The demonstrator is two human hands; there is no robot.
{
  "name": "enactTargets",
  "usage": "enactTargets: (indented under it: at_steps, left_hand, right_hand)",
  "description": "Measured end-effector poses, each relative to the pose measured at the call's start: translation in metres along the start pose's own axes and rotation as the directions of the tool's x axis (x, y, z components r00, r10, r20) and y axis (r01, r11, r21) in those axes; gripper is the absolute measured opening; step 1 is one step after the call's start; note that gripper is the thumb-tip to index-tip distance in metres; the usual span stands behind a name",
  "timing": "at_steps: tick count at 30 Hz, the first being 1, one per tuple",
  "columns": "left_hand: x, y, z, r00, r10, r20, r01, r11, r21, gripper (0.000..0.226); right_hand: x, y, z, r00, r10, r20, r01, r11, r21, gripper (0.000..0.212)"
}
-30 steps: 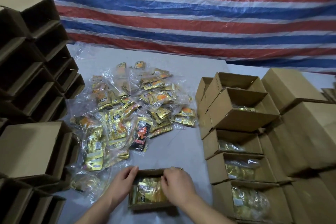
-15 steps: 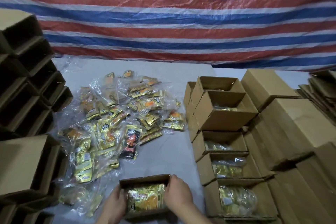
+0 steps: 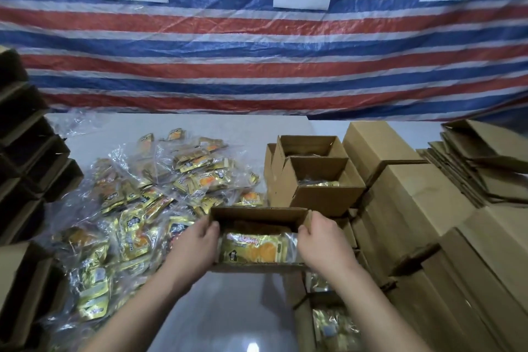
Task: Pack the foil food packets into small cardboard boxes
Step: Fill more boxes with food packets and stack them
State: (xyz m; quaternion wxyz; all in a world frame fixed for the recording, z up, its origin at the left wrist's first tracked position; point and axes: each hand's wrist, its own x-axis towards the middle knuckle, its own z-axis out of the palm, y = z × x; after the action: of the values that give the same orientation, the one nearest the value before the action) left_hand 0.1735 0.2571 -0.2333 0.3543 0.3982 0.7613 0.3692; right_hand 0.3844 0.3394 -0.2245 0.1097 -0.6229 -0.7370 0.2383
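Note:
I hold a small open cardboard box above the table with both hands. My left hand grips its left wall and my right hand grips its right wall. A gold foil packet in clear wrap lies inside the box. Further left, a loose heap of gold foil packets in clear plastic covers the grey table.
Open filled boxes are stacked to the right, with another filled box below my right arm. Closed cartons and flattened cardboard lie further right. Empty open boxes are stacked at the left. A striped tarp with paper signs hangs behind.
Both hands have lifted the box with the packet off the table and carried it up and to the right, towards the stack of filled boxes. The camera has tilted upward.

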Motion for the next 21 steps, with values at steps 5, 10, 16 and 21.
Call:
enactTargets:
  at_steps: [5,10,16,21]
  left_hand:
    - [0.021,0.053,0.052,0.992,0.024,0.123,-0.017,0.998,-0.062,0.023]
    - [0.037,0.081,0.102,0.987,-0.01,0.162,0.036,0.987,-0.159,0.026]
    - [0.052,0.089,0.135,0.975,-0.088,0.206,0.126,0.976,-0.18,0.035]
    - [0.055,0.088,0.152,0.968,-0.141,0.206,0.181,0.964,-0.193,0.036]
  right_hand:
    - [0.018,0.038,-0.048,0.989,0.09,-0.114,-0.094,0.995,-0.036,0.008]
    - [0.043,0.064,-0.077,0.966,0.197,-0.165,-0.22,0.966,-0.137,0.013]
    - [0.063,0.077,-0.072,0.947,0.274,-0.17,-0.293,0.951,-0.099,0.028]
    - [0.073,0.087,-0.064,0.925,0.338,-0.175,-0.345,0.939,-0.007,0.036]
